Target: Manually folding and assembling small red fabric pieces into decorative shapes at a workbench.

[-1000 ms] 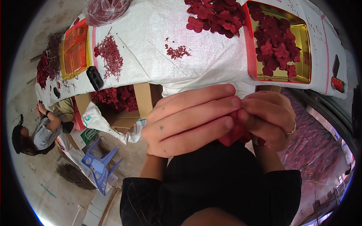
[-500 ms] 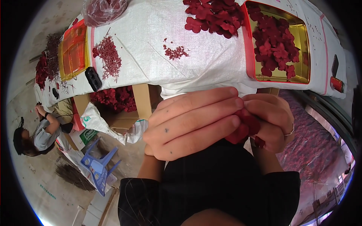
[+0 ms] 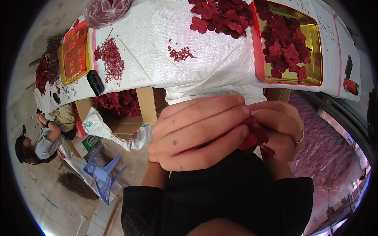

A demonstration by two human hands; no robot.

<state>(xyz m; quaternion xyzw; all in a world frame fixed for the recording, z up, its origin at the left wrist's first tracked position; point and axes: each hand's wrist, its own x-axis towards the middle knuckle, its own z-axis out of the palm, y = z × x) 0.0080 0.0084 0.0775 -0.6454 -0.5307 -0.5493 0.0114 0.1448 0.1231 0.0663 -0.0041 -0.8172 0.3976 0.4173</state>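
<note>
In front of my chest, both hands meet around a dark red fabric flower [image 3: 258, 135]. My left hand [image 3: 199, 133] is closed on its left side, with the back of the hand toward the view and the thumb hidden. From the other side my right hand [image 3: 281, 126] pinches it, fingers curled; the exact grip is covered. Beyond them a red tin with a gold inside [image 3: 258, 59] holds red fabric flowers [image 3: 285, 49]. More flowers [image 3: 222, 17] lie heaped left of the tin. Small red bits [image 3: 181, 54] are scattered on the white-covered table [image 3: 145, 43].
Thin red stems [image 3: 111, 57] lie left on the table, near a black object [image 3: 95, 82] and an orange-yellow packet [image 3: 75, 53]. Below the edge stands a cardboard box [image 3: 146, 105] of red flowers. A blue stool [image 3: 102, 173] and another person [image 3: 49, 137] are at left.
My hands have dipped slightly, and my left little finger has parted from the others. The flower has shifted a little between my fingers.
</note>
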